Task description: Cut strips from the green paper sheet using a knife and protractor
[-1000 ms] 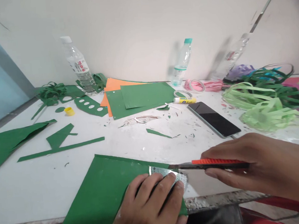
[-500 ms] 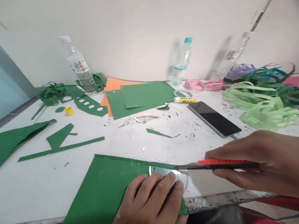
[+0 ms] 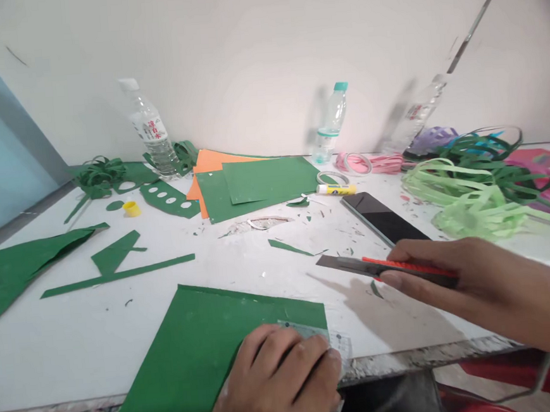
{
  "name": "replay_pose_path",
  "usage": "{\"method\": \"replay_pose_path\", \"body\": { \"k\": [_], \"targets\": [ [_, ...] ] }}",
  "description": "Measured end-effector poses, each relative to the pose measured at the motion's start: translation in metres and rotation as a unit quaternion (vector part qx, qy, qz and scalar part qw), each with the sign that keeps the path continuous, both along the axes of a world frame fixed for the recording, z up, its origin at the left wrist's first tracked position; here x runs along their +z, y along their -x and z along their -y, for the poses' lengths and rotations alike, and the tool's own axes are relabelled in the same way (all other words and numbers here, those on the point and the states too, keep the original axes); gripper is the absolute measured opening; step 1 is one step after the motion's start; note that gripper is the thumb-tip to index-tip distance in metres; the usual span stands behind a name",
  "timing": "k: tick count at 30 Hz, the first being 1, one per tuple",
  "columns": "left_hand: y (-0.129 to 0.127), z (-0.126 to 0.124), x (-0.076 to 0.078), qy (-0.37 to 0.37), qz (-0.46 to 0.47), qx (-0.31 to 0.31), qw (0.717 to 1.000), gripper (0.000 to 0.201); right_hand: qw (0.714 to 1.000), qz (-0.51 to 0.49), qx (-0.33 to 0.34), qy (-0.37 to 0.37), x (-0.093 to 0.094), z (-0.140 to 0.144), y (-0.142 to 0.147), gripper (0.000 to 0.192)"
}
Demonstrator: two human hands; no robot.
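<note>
My right hand [image 3: 432, 268] grips a utility knife [image 3: 408, 268] with a red and black handle. Its blade points left, raised above the white table just right of the green paper. My left hand [image 3: 281, 374], fingers curled and close together, holds a clear ruler [image 3: 340, 343] with printed markings against the right part of the green paper sheet [image 3: 196, 352]. Most of the ruler is hidden under those fingers. The sheet overhangs the table's front edge, with a narrow folded strip along its far side. A small green scrap [image 3: 375, 289] lies below the knife.
Behind my right hand lies a phone [image 3: 380, 213], near a glue stick [image 3: 335, 190] and tape rolls. Green and orange sheets [image 3: 273, 179] are stacked at the back. Bottles [image 3: 155, 139] stand along the wall. Curled paper strips [image 3: 469, 197] lie at right, green cutouts [image 3: 35, 250] at left.
The knife has lifted off the paper's right edge and moved up and back with my right hand. My left hand and the ruler have shifted slightly toward me.
</note>
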State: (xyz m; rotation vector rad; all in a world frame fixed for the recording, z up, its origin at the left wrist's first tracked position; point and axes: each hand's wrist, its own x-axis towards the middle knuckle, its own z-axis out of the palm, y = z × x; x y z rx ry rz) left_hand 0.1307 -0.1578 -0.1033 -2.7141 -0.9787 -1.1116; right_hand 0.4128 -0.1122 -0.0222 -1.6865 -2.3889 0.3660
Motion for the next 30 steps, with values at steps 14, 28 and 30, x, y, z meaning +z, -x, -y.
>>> {"method": "replay_pose_path", "body": {
  "k": [14,28,30],
  "targets": [
    [0.013,0.009,0.008,0.174,0.017,-0.051,0.983,0.024,0.988,-0.087,0.113,0.066,-0.034,0.023,0.064,0.018],
    [0.027,-0.075,0.084,0.371,-0.252,0.046,0.893,0.008,0.976,-0.153,0.024,0.153,-0.028,0.021,0.059,0.006],
    [0.025,-0.080,0.087,0.394,-0.262,0.028,0.881,0.009,0.978,-0.182,-0.003,0.106,-0.030,0.009,0.052,0.018]
  ]
}}
